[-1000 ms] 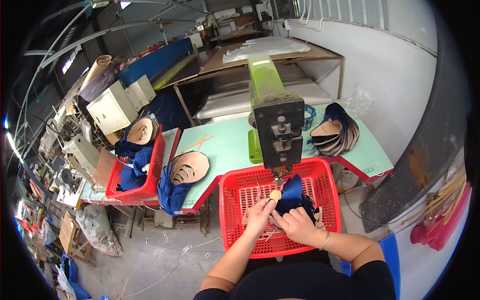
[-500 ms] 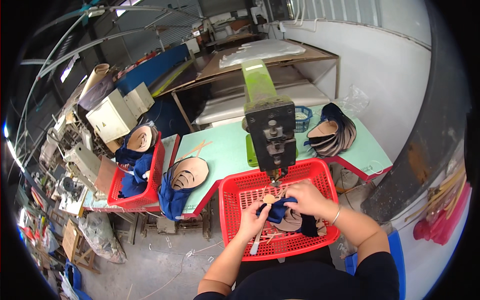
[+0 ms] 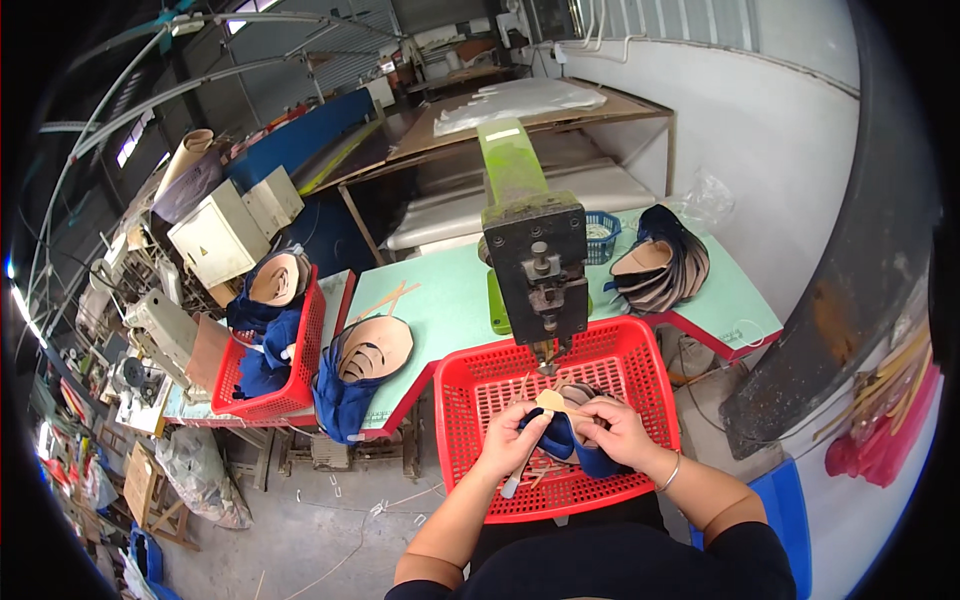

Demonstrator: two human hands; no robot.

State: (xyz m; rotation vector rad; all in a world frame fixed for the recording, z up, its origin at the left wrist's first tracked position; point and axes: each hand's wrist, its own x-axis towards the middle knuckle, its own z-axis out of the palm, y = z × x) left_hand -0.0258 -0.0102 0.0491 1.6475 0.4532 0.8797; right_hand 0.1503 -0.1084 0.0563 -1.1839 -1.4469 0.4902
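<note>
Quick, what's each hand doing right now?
Left hand: closed, fingers pinching a navy fabric piece.
Right hand: closed, fingers pinching the same piece opposite the left.

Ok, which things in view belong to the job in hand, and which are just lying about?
Seemingly in the job:
navy piece held by left hand and right hand
yellow tab
slim pale-tipped tool by the left hand
red basket below
green machine
navy-and-tan stacks

Seemingly just lying about:
plastic sheeting behind
stuffed bag, lower left
pink bundle, right
</note>
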